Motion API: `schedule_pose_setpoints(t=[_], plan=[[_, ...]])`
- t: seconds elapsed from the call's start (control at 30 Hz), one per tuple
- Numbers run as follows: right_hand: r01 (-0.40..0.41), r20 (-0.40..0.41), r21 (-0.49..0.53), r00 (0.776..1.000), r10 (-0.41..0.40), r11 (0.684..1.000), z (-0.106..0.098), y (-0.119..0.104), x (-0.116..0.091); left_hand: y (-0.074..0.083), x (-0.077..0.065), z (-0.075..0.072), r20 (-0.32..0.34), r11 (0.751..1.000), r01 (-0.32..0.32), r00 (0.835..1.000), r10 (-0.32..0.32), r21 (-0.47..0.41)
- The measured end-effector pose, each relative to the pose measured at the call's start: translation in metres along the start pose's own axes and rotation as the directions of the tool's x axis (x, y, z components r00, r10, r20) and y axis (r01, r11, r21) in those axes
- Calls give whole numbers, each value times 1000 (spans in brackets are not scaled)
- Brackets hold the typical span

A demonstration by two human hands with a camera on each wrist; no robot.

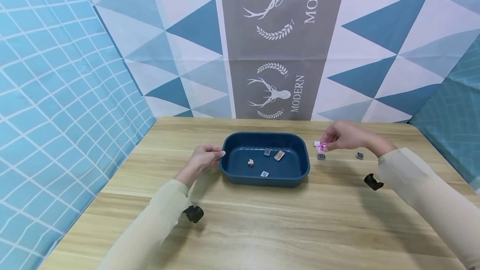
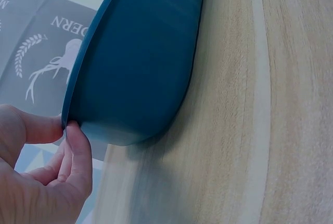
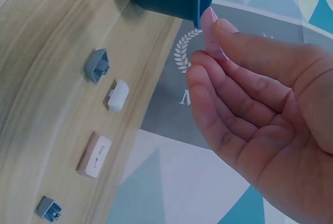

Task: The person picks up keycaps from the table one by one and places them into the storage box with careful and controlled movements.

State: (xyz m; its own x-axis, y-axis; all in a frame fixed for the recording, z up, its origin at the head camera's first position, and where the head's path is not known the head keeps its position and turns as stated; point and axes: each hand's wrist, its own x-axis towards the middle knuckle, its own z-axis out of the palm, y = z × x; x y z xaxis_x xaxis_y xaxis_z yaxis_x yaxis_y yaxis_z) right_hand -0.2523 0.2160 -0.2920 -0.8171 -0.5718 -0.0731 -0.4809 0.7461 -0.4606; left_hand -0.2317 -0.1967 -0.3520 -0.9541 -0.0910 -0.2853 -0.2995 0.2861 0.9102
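Observation:
My left hand (image 1: 204,157) pinches the left rim of a dark blue plastic basin (image 1: 262,181) between thumb and fingers; the left wrist view shows the basin's outer wall (image 2: 140,62) close up. To the right of the basin, my right hand (image 1: 343,136) holds a pink keycap (image 1: 321,147) between thumb and fingertips, above the table. In the right wrist view the pink keycap (image 3: 210,35) overlaps the basin's edge. Inside the basin lie several keycaps, among them a tan one (image 1: 279,156), a grey one (image 1: 267,152) and a pale one (image 1: 264,173).
On the wooden table (image 1: 262,228), right of the basin, lie a grey keycap (image 1: 321,156), a white keycap (image 3: 119,96), a keycap marked Enter (image 3: 95,155) and another grey keycap (image 1: 360,156) under the right wrist. A patterned cloth (image 1: 270,49) hangs behind the table.

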Motion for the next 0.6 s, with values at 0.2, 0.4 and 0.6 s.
schedule_pose_setpoints(t=[0.2,0.4,0.6], plan=[[11,-20,-22,1000,-12,1000,-2,-6,2,0,0,0,0,1000,1,1000,-1,-3],[7,-12,-25,1000,-7,1000,-5,-12,6,1,-1,0,2,1000,-4,1000,4,5],[-2,5,-28,1000,3,1000,-9,-15,11,1,-1,0,-2,1000,-8,1000,8,9]])
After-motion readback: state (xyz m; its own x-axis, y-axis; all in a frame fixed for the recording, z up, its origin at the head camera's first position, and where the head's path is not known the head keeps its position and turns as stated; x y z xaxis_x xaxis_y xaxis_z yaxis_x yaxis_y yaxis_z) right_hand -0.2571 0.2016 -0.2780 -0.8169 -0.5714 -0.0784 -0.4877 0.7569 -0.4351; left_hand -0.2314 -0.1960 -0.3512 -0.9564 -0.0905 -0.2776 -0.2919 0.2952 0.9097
